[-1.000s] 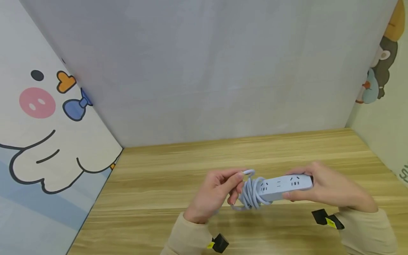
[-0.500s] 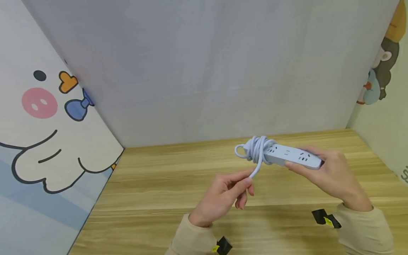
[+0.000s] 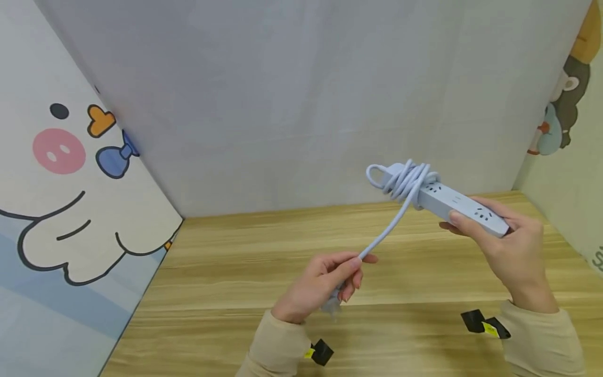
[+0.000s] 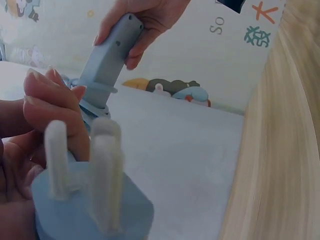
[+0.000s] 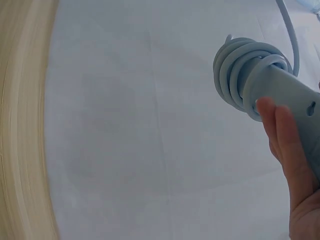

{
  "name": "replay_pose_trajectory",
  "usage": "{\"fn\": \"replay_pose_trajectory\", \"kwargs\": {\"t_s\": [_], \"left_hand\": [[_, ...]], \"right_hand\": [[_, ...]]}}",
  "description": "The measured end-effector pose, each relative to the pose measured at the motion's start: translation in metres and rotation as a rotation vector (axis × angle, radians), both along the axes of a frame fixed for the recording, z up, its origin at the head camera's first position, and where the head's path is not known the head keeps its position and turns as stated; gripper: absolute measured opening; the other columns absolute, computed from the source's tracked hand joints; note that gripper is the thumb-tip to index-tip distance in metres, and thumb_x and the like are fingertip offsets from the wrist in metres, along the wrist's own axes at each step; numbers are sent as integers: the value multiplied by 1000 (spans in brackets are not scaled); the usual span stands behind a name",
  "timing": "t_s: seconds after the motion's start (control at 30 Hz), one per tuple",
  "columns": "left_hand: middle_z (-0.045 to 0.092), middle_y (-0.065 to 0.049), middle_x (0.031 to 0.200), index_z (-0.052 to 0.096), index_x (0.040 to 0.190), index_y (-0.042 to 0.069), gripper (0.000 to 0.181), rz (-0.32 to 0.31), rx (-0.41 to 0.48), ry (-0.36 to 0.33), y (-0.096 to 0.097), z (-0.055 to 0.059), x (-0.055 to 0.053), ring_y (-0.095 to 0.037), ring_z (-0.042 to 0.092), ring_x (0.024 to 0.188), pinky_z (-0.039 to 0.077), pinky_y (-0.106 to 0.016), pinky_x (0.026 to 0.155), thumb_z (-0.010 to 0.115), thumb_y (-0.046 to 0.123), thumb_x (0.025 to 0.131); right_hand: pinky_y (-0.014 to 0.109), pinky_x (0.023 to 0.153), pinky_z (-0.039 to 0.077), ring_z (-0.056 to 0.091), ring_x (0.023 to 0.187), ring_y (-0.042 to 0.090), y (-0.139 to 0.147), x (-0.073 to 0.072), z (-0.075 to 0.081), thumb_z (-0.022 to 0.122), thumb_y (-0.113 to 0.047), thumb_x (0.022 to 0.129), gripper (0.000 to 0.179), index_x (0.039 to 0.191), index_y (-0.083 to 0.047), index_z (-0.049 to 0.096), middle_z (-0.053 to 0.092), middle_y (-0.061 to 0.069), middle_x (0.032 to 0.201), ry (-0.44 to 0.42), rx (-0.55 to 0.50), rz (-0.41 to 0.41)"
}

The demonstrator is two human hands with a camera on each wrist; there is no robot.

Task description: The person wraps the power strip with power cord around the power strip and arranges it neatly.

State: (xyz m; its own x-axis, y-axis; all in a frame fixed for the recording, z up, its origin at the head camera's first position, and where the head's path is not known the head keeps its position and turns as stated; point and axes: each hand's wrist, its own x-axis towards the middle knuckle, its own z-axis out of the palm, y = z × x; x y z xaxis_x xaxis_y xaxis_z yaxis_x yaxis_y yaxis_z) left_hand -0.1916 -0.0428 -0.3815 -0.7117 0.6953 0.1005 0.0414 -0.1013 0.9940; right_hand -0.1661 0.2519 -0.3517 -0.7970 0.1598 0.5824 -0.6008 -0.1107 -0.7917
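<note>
A pale blue power strip [image 3: 464, 206] is held up at a slant above the table by my right hand [image 3: 515, 251], which grips its near end with the thumb along the side. Several turns of its cord [image 3: 406, 180] wrap the far end, and a small loop sticks out there. From the wraps a taut length of cord runs down to my left hand [image 3: 320, 283], which pinches it between thumb and fingers. Below that hand hangs the plug [image 3: 332, 303]; in the left wrist view the plug [image 4: 95, 200] shows pale prong covers close to the camera.
A wood-grain table [image 3: 226, 272] lies beneath both hands. Behind it stands a plain white wall [image 3: 301, 131]. Cartoon-printed panels flank it, with a white bird [image 3: 56, 199] on the left panel.
My right hand has raised the power strip up and to the right. My left hand, lower and left of it, now pinches a longer straight length of cord, and the plug has come into view.
</note>
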Motion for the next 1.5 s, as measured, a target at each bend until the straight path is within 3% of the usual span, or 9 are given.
{"fn": "replay_pose_trajectory", "kwargs": {"t_s": [0.23, 0.5, 0.73, 0.8, 1.0, 1.17, 1.27, 1.4, 1.5], "left_hand": [[61, 2, 78, 64, 129, -4, 38, -21, -23, -95, -5, -9, -7, -9, 56, 68, 51, -22, 63, 54, 26, 107], [64, 3, 77, 68, 122, -4, 36, -5, -80, -85, -6, -17, -16, -9, 59, 71, 54, -25, 68, 55, 26, 106], [57, -6, 69, 68, 119, -9, 33, -231, -38, 1, -4, -5, 2, -12, 53, 60, 48, -22, 58, 55, 19, 106], [55, -7, 69, 67, 119, -10, 32, -265, -24, 36, -2, -2, 5, -12, 52, 59, 48, -21, 59, 54, 17, 106], [56, -2, 69, 69, 121, -5, 31, -178, -61, -16, 4, -10, 2, -9, 54, 61, 50, -21, 62, 55, 19, 106], [56, -13, 67, 67, 123, -8, 31, -259, -23, 49, 16, -9, 12, -9, 56, 59, 52, -22, 59, 53, 15, 107], [55, -14, 68, 66, 126, -7, 33, -263, -14, 39, 19, -7, 15, -9, 56, 60, 52, -22, 61, 53, 16, 107], [57, -1, 68, 68, 125, -4, 33, -159, -27, -37, 14, -14, 5, -10, 56, 61, 52, -22, 63, 56, 20, 106], [59, 4, 65, 69, 122, -5, 34, -92, -26, -80, 10, -23, -6, -11, 58, 62, 52, -24, 63, 59, 22, 105]], "right_hand": [[33, 75, 61, 78, 77, 27, 1, 2, 2, 61, 24, 86, 32, 118, 23, 60, 73, 16, 105, 0, -78, 23], [37, 77, 61, 78, 79, 30, -2, 3, 3, 57, 27, 87, 33, 120, 26, 58, 72, 19, 106, 33, -131, 67], [40, 75, 60, 78, 82, 32, -12, -3, -1, 57, 28, 86, 32, 118, 28, 57, 72, 21, 106, 61, -166, 70], [40, 76, 60, 78, 83, 32, -13, -3, 0, 57, 28, 86, 32, 118, 27, 57, 71, 21, 107, 64, -182, 72], [40, 76, 60, 78, 82, 32, -19, 1, 3, 59, 25, 87, 32, 119, 28, 56, 71, 22, 107, 38, -195, 5], [39, 76, 60, 78, 83, 29, -23, 1, 2, 60, 23, 87, 32, 119, 29, 56, 72, 20, 106, 4, -160, -62], [39, 76, 60, 78, 83, 29, -21, -2, 2, 59, 23, 89, 29, 117, 28, 58, 71, 21, 107, 39, -191, -32], [43, 76, 60, 77, 81, 36, -16, -2, 2, 50, 27, 90, 28, 116, 29, 57, 70, 26, 108, 102, -286, 108], [45, 77, 60, 77, 81, 36, -13, 0, 2, 46, 27, 91, 28, 117, 28, 57, 71, 25, 107, 84, -279, 167]]}}
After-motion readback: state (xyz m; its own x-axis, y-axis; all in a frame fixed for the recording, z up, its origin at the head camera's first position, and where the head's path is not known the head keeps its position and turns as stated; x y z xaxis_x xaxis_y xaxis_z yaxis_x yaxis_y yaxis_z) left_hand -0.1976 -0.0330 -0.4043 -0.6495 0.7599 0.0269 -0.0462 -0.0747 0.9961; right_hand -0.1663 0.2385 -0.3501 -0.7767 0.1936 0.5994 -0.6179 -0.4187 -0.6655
